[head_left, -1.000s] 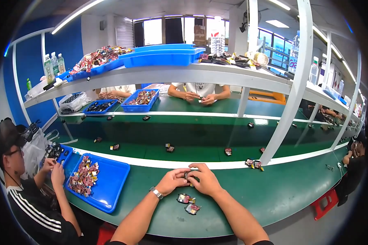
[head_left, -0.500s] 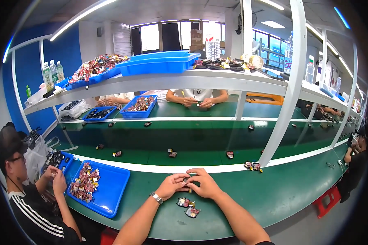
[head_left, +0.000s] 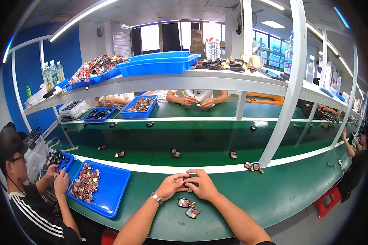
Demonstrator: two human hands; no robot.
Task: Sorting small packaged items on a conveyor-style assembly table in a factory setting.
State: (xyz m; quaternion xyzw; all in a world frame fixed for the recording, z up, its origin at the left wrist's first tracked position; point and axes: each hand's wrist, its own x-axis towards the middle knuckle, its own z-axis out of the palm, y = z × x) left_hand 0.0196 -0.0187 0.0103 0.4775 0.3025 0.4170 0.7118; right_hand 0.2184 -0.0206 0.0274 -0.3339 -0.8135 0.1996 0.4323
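Observation:
My left hand (head_left: 172,188) and my right hand (head_left: 203,185) meet over the green tabletop, fingers closed around a small black-cased electronic part (head_left: 186,179). The fingers cover most of it, and a bit of yellow shows beneath them. Just below my hands lie two similar open black cases with red boards and yellow tabs, an upper one (head_left: 184,202) and a lower one (head_left: 192,212). Both rest on the table, close together. A metal-band watch is on my left wrist.
At left stands a blue tray (head_left: 117,192) of red boards, beside a co-worker (head_left: 32,200) handling a small part. Ahead, a green conveyor belt (head_left: 204,157) carries scattered parts behind a white rail. Two more parts (head_left: 252,166) sit by the shelf post (head_left: 282,98). Blue bins (head_left: 159,65) fill the shelf above.
The parts on the belt have shifted slightly to the right. My hands stay nearly in place, with small finger movements. A co-worker at far right has raised an arm; the left co-worker's hands moved slightly.

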